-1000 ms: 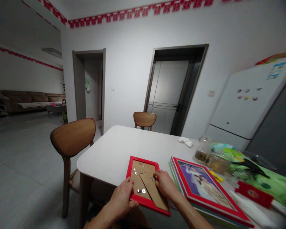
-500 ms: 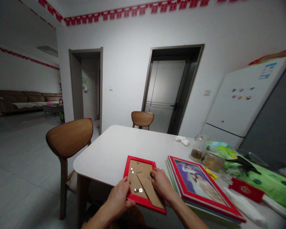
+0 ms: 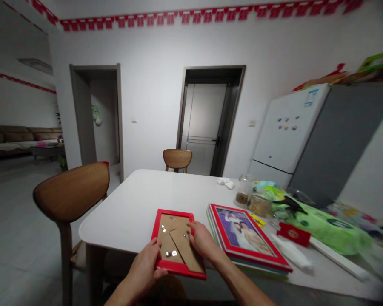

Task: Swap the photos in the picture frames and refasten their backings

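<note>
A red picture frame (image 3: 175, 268) is held face down at the table's near edge, its brown backing board (image 3: 170, 238) turned up. Small metal clips (image 3: 171, 253) and a slanting stand flap show on the board. My left hand (image 3: 147, 261) grips the frame's lower left side, thumb across the red border. My right hand (image 3: 203, 241) is closed at the frame's right side, its bent fingers by a clip there; the fingertips are partly hidden. Just right of it lies a stack of frames, topped by a larger red-framed photo (image 3: 242, 231).
The white table (image 3: 127, 212) carries a crumpled tissue (image 3: 225, 182), glass jars (image 3: 258, 205), a green package (image 3: 332, 229), a red packet (image 3: 293, 234) and a white strip (image 3: 338, 258) on the right. Wooden chairs stand at the left (image 3: 73, 191) and far side (image 3: 177, 158).
My view has swung right, so the room and table shift left in the picture. Both hands stay at the small frame; my right fingers sit slightly farther up its right side.
</note>
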A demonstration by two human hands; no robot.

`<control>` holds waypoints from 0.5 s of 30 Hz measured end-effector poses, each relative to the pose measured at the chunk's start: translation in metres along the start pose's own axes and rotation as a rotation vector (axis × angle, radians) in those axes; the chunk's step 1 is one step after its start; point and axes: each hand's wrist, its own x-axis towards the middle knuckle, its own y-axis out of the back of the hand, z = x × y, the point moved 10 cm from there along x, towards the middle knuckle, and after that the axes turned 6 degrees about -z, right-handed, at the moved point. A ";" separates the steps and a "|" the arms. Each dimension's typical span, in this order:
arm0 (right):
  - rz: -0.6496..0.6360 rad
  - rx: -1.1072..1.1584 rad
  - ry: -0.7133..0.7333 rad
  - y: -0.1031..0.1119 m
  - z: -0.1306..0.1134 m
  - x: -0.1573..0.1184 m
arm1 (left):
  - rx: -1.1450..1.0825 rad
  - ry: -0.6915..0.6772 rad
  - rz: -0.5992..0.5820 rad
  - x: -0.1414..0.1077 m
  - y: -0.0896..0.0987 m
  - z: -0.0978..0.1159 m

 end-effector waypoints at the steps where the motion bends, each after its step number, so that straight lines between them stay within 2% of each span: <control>1: 0.036 0.005 0.011 0.019 0.006 -0.002 | -0.001 -0.004 0.006 0.000 0.000 0.000; 3: 0.177 -0.002 0.014 0.071 0.036 -0.013 | -0.004 -0.006 0.022 0.001 0.001 -0.001; 4: 0.275 -0.019 -0.016 0.100 0.061 -0.022 | -0.006 -0.003 0.026 0.002 0.002 -0.002; 6: 0.413 -0.085 -0.183 0.145 0.129 -0.049 | -0.001 -0.002 0.025 0.003 0.002 -0.002; 7: 0.418 -0.121 -0.317 0.156 0.167 -0.063 | 0.005 -0.005 0.023 0.003 0.002 -0.002; 8: 0.364 -0.137 -0.444 0.158 0.204 -0.077 | 0.011 -0.009 0.022 0.003 0.002 -0.002; 10: 0.290 -0.120 -0.525 0.148 0.252 -0.101 | 0.022 -0.014 0.027 0.004 0.002 -0.001; 12: 0.231 -0.083 -0.548 0.126 0.277 -0.119 | 0.031 -0.010 0.035 0.004 0.003 -0.001; 15: 0.226 -0.025 -0.586 0.101 0.293 -0.135 | 0.052 -0.010 0.042 0.006 0.002 -0.002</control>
